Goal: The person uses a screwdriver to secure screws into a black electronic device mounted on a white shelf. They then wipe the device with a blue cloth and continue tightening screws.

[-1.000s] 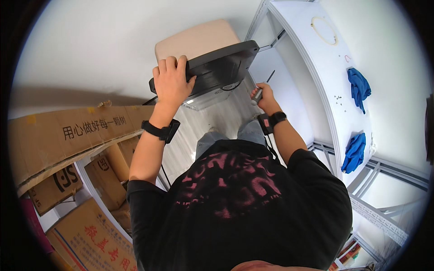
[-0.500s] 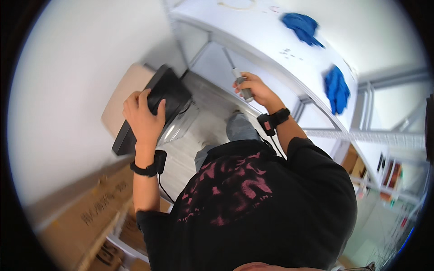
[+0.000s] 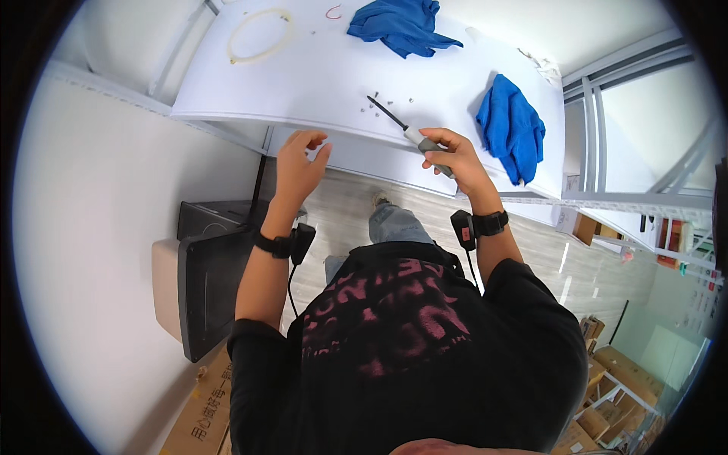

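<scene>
My right hand point(image 3: 453, 155) grips a grey-handled screwdriver point(image 3: 400, 126), its dark shaft pointing up-left over the white table point(image 3: 318, 83). Several small screws point(image 3: 379, 108) lie scattered around the tip. My left hand point(image 3: 298, 163) hovers empty, fingers apart, at the table's near edge. Both wrists wear black bands with small devices. Down at my left a dark grey flat device point(image 3: 208, 284) rests on a beige box point(image 3: 165, 287), apart from my left hand.
Two blue cloths point(image 3: 512, 125) point(image 3: 400, 23) lie on the table, with a pale ring of tubing point(image 3: 258, 34) at its far left. A white wall stands to the left. Cardboard boxes point(image 3: 201, 417) sit on the floor at lower left and lower right. Metal frame rails point(image 3: 607, 114) run along the right.
My left hand let go of the dark grey device, which now rests on the beige box. The view swung toward the white table, and the screwdriver came up over it.
</scene>
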The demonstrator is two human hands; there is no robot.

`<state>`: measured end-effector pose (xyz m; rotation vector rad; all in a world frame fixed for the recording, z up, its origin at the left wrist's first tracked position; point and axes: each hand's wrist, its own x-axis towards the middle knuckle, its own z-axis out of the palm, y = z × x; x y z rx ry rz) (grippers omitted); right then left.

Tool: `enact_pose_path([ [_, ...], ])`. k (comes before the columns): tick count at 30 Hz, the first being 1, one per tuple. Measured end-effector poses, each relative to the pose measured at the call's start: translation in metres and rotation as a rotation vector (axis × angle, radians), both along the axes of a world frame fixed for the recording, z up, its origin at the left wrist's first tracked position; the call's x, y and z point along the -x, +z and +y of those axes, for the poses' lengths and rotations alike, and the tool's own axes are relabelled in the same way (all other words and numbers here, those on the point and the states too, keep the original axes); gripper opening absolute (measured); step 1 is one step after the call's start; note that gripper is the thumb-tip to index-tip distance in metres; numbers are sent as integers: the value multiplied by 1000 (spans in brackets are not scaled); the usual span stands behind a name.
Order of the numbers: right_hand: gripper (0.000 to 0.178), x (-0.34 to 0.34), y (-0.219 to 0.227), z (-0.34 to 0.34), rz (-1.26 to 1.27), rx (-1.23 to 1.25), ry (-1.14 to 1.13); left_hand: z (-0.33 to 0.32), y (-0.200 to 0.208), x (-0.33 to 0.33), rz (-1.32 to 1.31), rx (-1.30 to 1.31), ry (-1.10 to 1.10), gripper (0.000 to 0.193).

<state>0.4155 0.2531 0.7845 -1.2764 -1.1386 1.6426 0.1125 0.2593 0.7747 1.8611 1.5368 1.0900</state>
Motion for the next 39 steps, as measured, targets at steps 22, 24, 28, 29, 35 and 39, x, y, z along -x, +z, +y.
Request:
enact_pose_path([
  [22, 42, -71, -23, 83, 148, 55, 25, 117, -29, -82, 211, 310, -51, 21],
  [24, 42, -70, -24, 83, 150, 65, 38, 116, -31, -78, 190, 321, -72, 21],
  [28, 42, -67, -27, 85, 150, 67, 57, 115, -32, -74, 101, 308, -98, 25],
  [29, 42, -66, -28, 85, 152, 69, 60, 114, -32, -74, 108, 306, -99, 26],
  [35, 42, -63, -33, 86, 168, 80, 58, 112, -25, -70, 117, 264, -156, 31],
  [39, 42, -62, -31, 88, 167, 85, 64, 111, -33, -70, 99, 230, -104, 30],
])
